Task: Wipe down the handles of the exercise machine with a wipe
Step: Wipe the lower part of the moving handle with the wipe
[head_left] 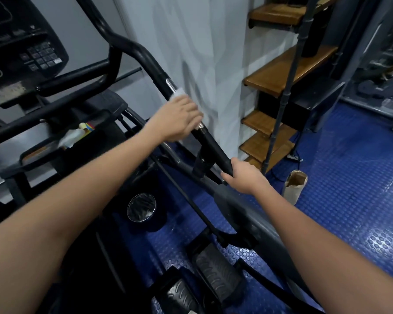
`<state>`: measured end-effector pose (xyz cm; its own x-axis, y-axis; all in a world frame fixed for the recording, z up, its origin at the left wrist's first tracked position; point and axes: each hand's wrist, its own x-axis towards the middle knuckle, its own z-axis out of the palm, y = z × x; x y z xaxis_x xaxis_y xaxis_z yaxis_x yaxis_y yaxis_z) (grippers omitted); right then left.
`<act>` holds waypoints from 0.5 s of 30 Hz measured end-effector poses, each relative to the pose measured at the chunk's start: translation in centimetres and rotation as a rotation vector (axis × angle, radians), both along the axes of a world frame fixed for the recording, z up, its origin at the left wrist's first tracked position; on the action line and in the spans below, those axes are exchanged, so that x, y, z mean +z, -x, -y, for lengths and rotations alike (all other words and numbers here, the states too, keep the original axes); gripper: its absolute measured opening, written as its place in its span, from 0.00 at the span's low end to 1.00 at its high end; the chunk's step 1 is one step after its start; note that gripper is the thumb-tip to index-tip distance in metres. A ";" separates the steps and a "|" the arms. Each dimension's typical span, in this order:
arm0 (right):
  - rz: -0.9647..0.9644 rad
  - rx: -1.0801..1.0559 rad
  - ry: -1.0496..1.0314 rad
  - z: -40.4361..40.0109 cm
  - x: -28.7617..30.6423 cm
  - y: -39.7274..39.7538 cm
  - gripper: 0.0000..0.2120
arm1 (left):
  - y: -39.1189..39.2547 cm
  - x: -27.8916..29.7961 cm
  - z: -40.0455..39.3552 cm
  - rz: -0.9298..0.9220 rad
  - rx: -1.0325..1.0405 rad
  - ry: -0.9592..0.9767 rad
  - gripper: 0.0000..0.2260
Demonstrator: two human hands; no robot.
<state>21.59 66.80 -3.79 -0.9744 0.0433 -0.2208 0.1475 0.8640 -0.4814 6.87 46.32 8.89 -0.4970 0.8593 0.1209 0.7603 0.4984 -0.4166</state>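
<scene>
The handle (211, 141) of the exercise machine is a long black tube whose axis runs on a diagonal, from the curved bend beside the console (25, 41) at its far, upper end down toward the person at its near, lower end. Its surface is smooth and matte, with a short bright metal band on it just above the wipe and another just below the left hand.

The left hand (179, 118) is curled over the handle about midway along it, gripping the wipe (177, 92) against the tube. The wipe is white, thin and crumpled, and only a small corner pokes out past the fingers on the far side of the hand. The right hand (243, 175) is closed around the handle's lower end, thumb lying along the tube; it holds only the handle.

Below the handle, two black foot pedals (216, 273) with ribbed rubber treads sit over a blue floor (349, 211) of raised round studs. To the left of the handle, a dark tray (43, 152) on the machine holds crumpled white paper and a small yellow item. To the right of the handle rise wooden stair treads (288, 73) on a dark metal frame, with a brown paper bag (295, 186) standing on the floor near their foot.
</scene>
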 end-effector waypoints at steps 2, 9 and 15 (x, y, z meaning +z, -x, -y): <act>-0.002 0.003 0.003 0.0 0.0 0.0 0.15 | 2.7 3.2 1.4 -0.075 0.093 -0.043 0.24; -0.005 0.017 0.003 0.1 0.0 0.0 0.15 | 5.4 8.0 1.6 -0.104 0.464 -0.214 0.23; 0.003 0.012 0.009 0.1 0.2 0.0 0.14 | -1.7 -0.3 0.5 -0.017 0.098 -0.172 0.21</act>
